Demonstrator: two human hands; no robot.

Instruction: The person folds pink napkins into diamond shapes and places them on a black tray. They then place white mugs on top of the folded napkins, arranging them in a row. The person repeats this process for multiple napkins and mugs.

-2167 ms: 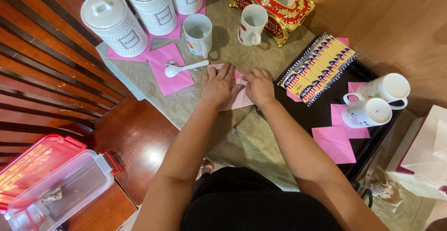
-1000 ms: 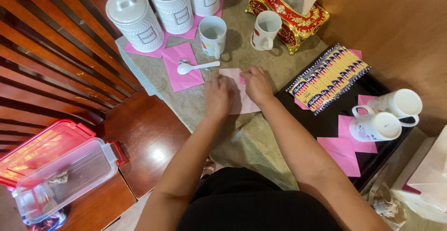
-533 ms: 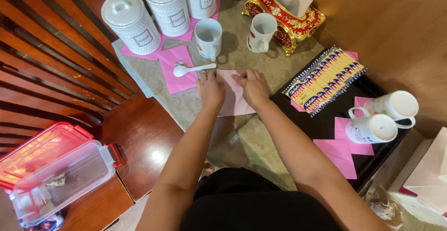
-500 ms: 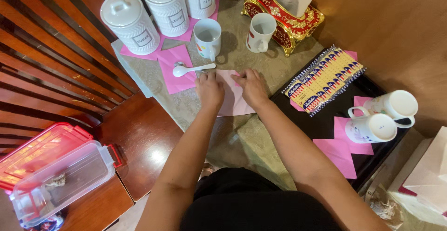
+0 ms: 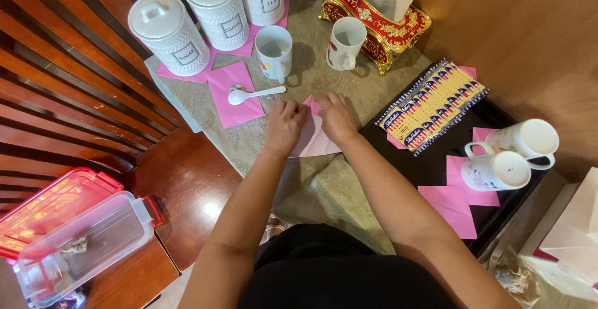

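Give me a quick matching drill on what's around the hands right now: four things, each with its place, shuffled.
Things:
1. white spoon
2. two tipped mugs
3. tissue box
4. clear container

Places:
A. on the wooden surface, lower left
B. on a pink napkin left of the left hand
C. on the black tray
D. top, behind an upright mug

Pairs: 1-B, 2-C, 3-D, 4-A

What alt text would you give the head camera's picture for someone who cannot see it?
Seen from above, a person's left hand and right hand press on a pale pink paper napkin lying on a patterned tablecloth. Beyond it stand two white mugs, a white spoon and three lidded white jars.
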